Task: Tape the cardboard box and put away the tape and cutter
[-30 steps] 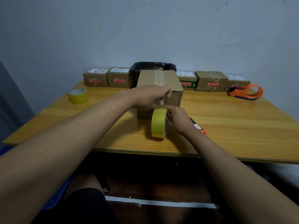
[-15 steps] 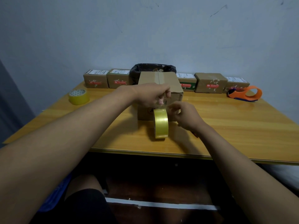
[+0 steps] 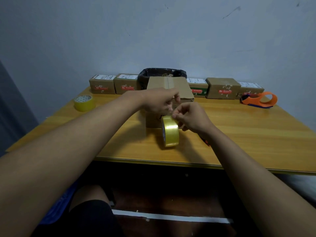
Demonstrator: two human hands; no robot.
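Cardboard box (image 3: 177, 86), brown and closed, stands mid-table behind your hands. Your right hand (image 3: 192, 116) pinches the upright yellow tape roll (image 3: 170, 132); your left hand (image 3: 159, 100) pinches just above. Glossy wooden table (image 3: 248, 134), grey wall (image 3: 153, 35) beyond.

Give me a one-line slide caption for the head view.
Both hands, left hand and right hand, work the yellow tape roll before the cardboard box.

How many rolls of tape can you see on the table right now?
2. One roll stands on edge in front of the cardboard box, at both hands; the other roll lies flat at the table's far left. The orange dispenser may hold another.
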